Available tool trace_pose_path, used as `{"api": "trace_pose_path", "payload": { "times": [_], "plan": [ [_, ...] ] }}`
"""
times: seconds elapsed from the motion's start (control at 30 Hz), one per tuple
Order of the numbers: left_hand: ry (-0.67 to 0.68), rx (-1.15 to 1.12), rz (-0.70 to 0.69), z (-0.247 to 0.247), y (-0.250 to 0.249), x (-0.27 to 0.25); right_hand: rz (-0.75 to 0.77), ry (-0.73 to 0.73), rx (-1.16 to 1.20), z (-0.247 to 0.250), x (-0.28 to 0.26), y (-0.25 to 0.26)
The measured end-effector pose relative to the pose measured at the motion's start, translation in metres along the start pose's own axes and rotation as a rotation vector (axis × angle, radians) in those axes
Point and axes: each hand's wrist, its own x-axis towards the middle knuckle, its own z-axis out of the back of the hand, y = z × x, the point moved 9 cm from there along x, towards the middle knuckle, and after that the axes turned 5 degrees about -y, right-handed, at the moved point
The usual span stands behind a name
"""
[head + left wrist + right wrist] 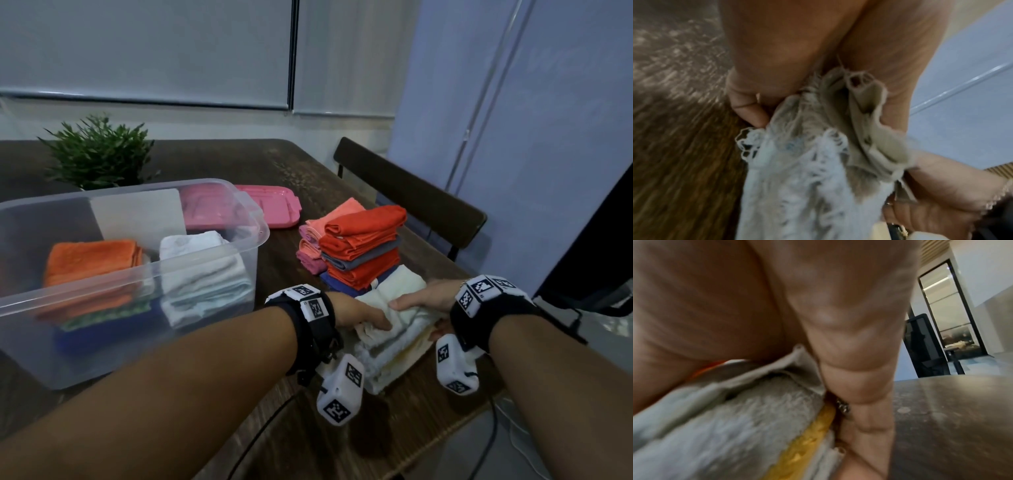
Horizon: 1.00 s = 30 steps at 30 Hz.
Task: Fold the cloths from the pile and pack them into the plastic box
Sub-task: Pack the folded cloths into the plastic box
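Both hands, left (356,310) and right (426,296), clamped the white cloths (394,346) lower right, near the counter (308,178) edge; the box (137,274) stood left.

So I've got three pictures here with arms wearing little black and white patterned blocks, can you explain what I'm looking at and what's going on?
No machine here: a person is working with bare hands. The patterned blocks are wrist-worn cameras and markers. The wide picture comes from a camera on the person's head, looking down at a dark wooden table. The two close, blurry pictures come from the wrist cameras, looking along each hand.

On the table stand a clear plastic box with folded cloths already inside, a pink lid behind it, a small green plant, and a pile of orange, grey and pink cloths.

The left hand and the right hand both grip a stack of white and cream cloths in front of that pile, one from each side.
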Motion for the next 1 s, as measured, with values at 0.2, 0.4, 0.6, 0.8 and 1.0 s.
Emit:
{"api": "trace_pose_path", "payload": {
  "times": [0.2, 0.4, 0.6, 0.8, 1.0],
  "plan": [
    [0.024, 0.062, -0.089, 0.015, -0.009, -0.017, 0.140, 0.232, 0.232, -0.010, -0.033, 0.015],
    [-0.087, 0.109, -0.294, 0.056, -0.054, -0.052, 0.245, 0.254, 0.478, 0.010, -0.063, 0.055],
    [-0.168, 0.147, -0.471, 0.107, -0.076, -0.103, 0.469, 0.193, 0.554, 0.019, -0.100, 0.123],
    [-0.365, 0.130, -0.610, 0.183, -0.091, -0.174, 0.740, 0.121, 0.602, 0.013, -0.145, 0.219],
    [-0.371, 0.420, -0.385, 0.255, -0.066, -0.209, 0.948, 0.081, 0.565, -0.043, -0.170, 0.305]
  ]
}}
